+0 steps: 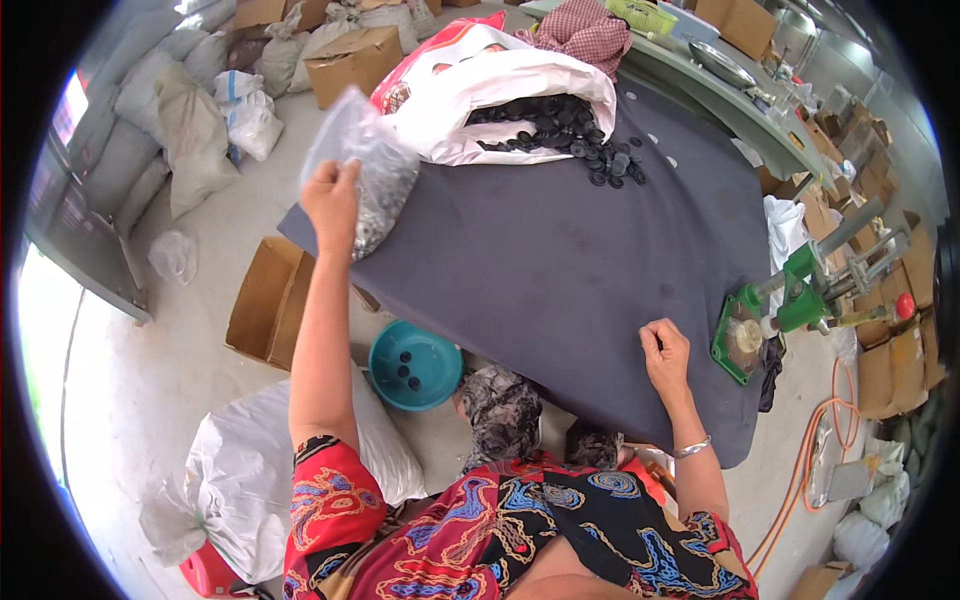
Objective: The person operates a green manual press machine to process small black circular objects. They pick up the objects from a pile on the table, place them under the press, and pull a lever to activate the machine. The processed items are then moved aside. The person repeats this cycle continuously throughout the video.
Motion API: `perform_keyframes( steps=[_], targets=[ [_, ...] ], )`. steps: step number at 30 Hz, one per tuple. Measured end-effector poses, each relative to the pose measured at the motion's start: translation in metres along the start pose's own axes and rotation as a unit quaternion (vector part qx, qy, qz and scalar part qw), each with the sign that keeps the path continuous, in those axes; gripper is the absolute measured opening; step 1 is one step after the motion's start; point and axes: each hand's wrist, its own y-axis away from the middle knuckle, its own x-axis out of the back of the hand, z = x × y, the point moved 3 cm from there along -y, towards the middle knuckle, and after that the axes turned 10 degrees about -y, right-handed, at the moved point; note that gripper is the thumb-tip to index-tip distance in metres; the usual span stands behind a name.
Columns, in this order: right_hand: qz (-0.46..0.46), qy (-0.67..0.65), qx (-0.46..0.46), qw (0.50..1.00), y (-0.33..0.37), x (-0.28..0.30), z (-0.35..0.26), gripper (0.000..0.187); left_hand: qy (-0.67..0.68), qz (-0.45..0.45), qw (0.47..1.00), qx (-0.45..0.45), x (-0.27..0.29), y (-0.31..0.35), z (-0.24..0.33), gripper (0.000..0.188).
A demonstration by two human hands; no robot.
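My left hand (332, 200) is closed on the top of a clear plastic bag (375, 185) full of small greyish pieces, at the left edge of the dark cloth-covered table (560, 280). My right hand (667, 352) is curled with its fingers together above the table's right part; whatever is inside it, if anything, is hidden. Beyond the bag lies a white and red sack (450, 105) on its side, its mouth open. Black round discs (565, 125) fill that mouth and spill onto the cloth.
A green hand press (745, 330) with a lever stands at the table's right edge. Below the near-left edge are a teal basin (415, 365) holding a few black discs and an open cardboard box (270, 300). A large white sack (250, 470) sits on the floor at my left.
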Motion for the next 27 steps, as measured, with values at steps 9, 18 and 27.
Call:
perform_keyframes(
  steps=[9,18,27],
  targets=[
    [-0.123,-0.071,0.119,0.983,-0.102,-0.112,-0.052,0.011,-0.15,-0.04,0.97,-0.188,-0.009,0.062,0.02,0.022],
    [-0.137,-0.056,0.079,0.986,-0.157,-0.14,-0.027,0.015,-0.331,-0.061,0.915,-0.22,-0.057,0.112,-0.007,0.027],
    [0.09,0.141,0.008,0.986,-0.297,-0.076,0.11,0.025,-0.321,-0.056,0.917,-0.229,-0.06,0.109,-0.008,0.025]
  ],
)
